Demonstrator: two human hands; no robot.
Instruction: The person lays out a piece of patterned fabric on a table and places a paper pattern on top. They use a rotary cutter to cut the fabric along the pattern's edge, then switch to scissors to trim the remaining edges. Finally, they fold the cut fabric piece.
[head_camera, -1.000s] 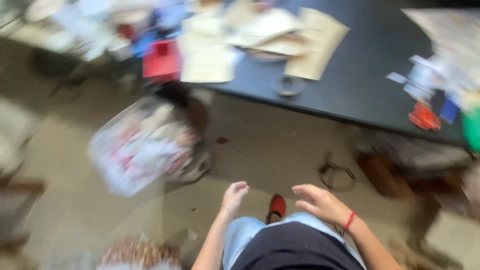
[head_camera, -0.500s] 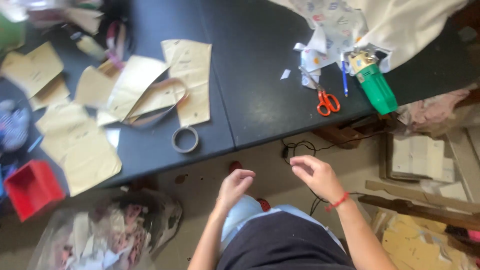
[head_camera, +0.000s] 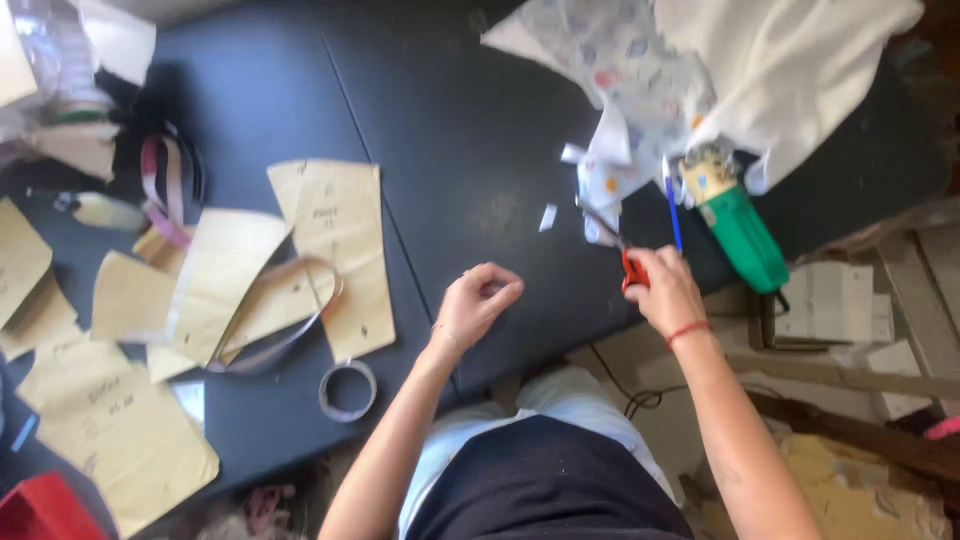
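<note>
Now R hand w/ red wristband closed on red-handled scissors at dark surface edge, by patterned fabric; 0.5 s ago scissors lay untouched. L hand loosely curled, empty, over surface near paper pattern. Cutting tool picked up.

This looks like a small sewing workshop: a dark counter carries brown paper pattern pieces, pieces of cloth, a roll of tape, red-handled scissors and a green electric cutting tool.
</note>
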